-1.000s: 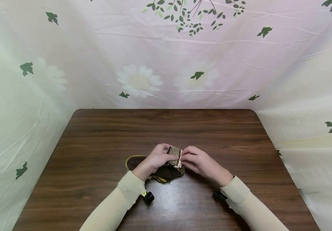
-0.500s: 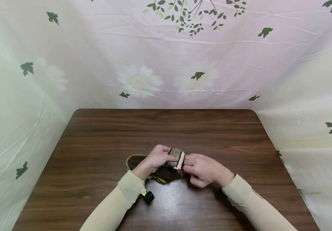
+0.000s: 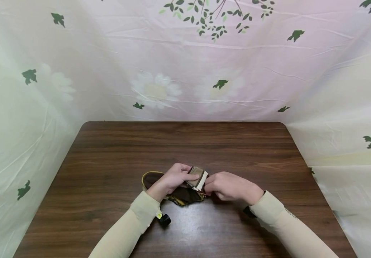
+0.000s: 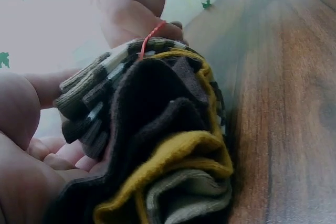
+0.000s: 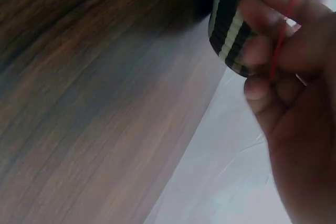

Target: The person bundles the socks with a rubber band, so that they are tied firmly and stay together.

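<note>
A bundle of folded knit socks, dark brown with yellow edging, lies over the table in front of me. My left hand grips its ribbed, beige and white cuff end, thumb on top. In the left wrist view the socks' folded layers fan out beside the palm. My right hand is at the bundle's right end, fingers curled. A thin red elastic band runs across those fingers in the right wrist view, by a striped sock toe. The band also reaches the socks.
The brown wood-grain table spreads around both hands. Pale cloth walls with leaf and flower prints stand behind and at the sides. A black wrist camera hangs below the left cuff.
My right hand has shifted slightly right along the bundle's end, its fingers curling in more. White cuff edging shows more now. My left hand stays nearly in place.
</note>
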Motion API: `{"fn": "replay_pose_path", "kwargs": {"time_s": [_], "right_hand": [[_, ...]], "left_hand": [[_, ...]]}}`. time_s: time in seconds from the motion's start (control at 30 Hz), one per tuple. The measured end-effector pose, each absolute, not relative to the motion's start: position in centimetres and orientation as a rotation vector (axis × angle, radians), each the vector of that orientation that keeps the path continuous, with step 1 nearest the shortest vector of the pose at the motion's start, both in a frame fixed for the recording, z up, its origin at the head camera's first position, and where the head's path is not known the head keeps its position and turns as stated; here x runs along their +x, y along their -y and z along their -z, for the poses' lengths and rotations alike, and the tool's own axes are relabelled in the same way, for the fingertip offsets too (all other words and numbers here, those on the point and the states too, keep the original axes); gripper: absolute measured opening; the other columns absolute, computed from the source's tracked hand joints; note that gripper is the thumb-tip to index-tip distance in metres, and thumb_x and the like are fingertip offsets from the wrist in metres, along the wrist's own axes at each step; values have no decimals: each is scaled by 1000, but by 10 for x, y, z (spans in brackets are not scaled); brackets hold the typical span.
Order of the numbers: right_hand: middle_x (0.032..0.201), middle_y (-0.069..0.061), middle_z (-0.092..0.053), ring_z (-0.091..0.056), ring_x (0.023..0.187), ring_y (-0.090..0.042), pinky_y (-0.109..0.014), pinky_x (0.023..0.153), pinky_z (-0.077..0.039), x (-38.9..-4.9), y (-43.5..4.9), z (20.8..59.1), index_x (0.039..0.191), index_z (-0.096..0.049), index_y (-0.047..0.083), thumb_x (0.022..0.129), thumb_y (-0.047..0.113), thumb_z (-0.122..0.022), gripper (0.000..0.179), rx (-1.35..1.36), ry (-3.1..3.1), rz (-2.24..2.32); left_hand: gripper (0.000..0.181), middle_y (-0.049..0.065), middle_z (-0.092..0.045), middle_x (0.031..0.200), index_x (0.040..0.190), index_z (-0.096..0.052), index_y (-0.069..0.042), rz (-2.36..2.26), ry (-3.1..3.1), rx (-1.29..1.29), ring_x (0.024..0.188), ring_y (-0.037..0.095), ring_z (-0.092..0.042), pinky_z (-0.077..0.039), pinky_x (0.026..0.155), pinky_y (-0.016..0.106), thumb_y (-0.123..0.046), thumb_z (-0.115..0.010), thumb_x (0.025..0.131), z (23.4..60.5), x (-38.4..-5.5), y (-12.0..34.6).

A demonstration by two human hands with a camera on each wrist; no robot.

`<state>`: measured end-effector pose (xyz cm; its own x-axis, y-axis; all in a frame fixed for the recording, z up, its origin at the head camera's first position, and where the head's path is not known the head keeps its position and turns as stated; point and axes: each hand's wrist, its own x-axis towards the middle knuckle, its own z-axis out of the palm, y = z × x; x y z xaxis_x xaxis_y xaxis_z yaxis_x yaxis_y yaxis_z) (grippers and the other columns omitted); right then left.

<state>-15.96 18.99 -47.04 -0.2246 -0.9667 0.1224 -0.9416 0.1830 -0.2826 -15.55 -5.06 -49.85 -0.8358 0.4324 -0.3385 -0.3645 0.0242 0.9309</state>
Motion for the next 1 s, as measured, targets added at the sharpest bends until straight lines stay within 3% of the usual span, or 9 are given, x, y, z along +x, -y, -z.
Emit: {"fn": "replay_pose_path", "kwargs": {"time_s": [0.1, 0.2, 0.3, 0.43, 0.53, 0.67, 0.77, 0.87, 1.0], "right_hand": [[91, 14, -70, -64, 85, 2, -15, 75, -51, -159, -192, 470, 91, -78, 18, 62, -21, -55, 54, -1793, -2322, 436], [93, 14, -75, -67, 85, 3, -11, 75, -50, -158, -194, 472, 97, -82, 18, 62, -23, -55, 61, -1706, -2265, 467], [94, 10, -78, -69, 84, 3, -8, 74, -49, -158, -196, 475, 102, -83, 15, 73, -23, -60, 53, -1693, -2182, 542], [101, 4, -80, -71, 89, 0, -10, 80, -52, -158, -197, 481, 111, -81, 9, 94, -11, -68, 30, -1683, -2043, 711], [109, -1, -79, -73, 95, -6, -16, 84, -56, -158, -200, 484, 122, -78, 6, 98, -3, -69, 26, -1632, -1956, 863], [118, -10, -78, -76, 104, -22, -26, 86, -60, -159, -205, 488, 135, -68, -2, 97, -5, -68, 38, -1530, -1827, 1073], [113, -14, -78, -76, 102, -27, -31, 84, -61, -161, -208, 490, 131, -69, -6, 99, -6, -65, 32, -1453, -1727, 1182], [96, -10, -79, -75, 89, -23, -31, 80, -61, -162, -210, 490, 117, -75, -4, 103, -1, -62, 20, -1414, -1695, 1213], [82, -7, -75, -72, 75, -26, -36, 73, -61, -163, -213, 492, 109, -76, -4, 105, -2, -58, 18, -1422, -1681, 1261]], "left_hand": [[31, 4, -75, 93, 121, -65, 12, -1887, -1748, 54, 78, 8, -70, -60, 68, 24, -7, -73, 97, 499, -154, 51], [28, 3, -74, 91, 118, -65, 10, -1903, -1746, 48, 77, 8, -71, -60, 68, 26, -6, -72, 97, 500, -154, 51], [26, 4, -73, 90, 117, -64, 10, -1908, -1740, 33, 77, 9, -71, -61, 68, 26, -6, -72, 98, 501, -154, 51], [29, 5, -74, 93, 119, -63, 11, -1893, -1750, 7, 77, 10, -71, -61, 67, 27, -6, -72, 97, 503, -154, 50], [32, 6, -75, 95, 121, -62, 11, -1872, -1784, 12, 77, 10, -71, -61, 66, 27, -7, -73, 97, 503, -154, 49], [33, 6, -76, 95, 120, -63, 10, -1856, -1825, 22, 75, 9, -70, -59, 64, 26, -8, -75, 96, 503, -154, 50], [33, 5, -76, 94, 120, -63, 10, -1863, -1814, 14, 75, 9, -70, -59, 64, 25, -8, -75, 96, 504, -153, 50], [32, 5, -76, 94, 121, -62, 11, -1880, -1789, 20, 75, 8, -70, -59, 65, 25, -7, -74, 97, 504, -153, 50], [31, 4, -75, 91, 120, -61, 11, -1897, -1753, 9, 76, 9, -71, -60, 66, 26, -5, -73, 97, 504, -153, 50]]}}
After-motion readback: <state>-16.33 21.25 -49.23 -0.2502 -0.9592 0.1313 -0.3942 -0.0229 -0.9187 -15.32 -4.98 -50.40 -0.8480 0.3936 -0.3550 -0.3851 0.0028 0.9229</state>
